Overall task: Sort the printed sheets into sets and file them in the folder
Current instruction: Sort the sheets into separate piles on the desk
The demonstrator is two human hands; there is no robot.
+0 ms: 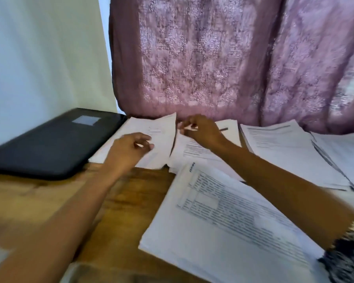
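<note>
1. Head view: piles of white printed sheets [284,148] lie close together across the brown wooden desk [131,201]. The closed black folder [49,144] sits at the far left, just beside the leftmost pile [161,129].
2. The left hand [129,148] rests on that pile with curled fingers; blur hides whether it grips. The right hand [200,129] pinches a white sheet corner [190,127] just right of it.
3. Risk: dragging one sheet could pull neighbouring sheets along and mix the sets.

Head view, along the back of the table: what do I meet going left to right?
Folder → left hand → right hand → paper stack → far-right stack.
</note>
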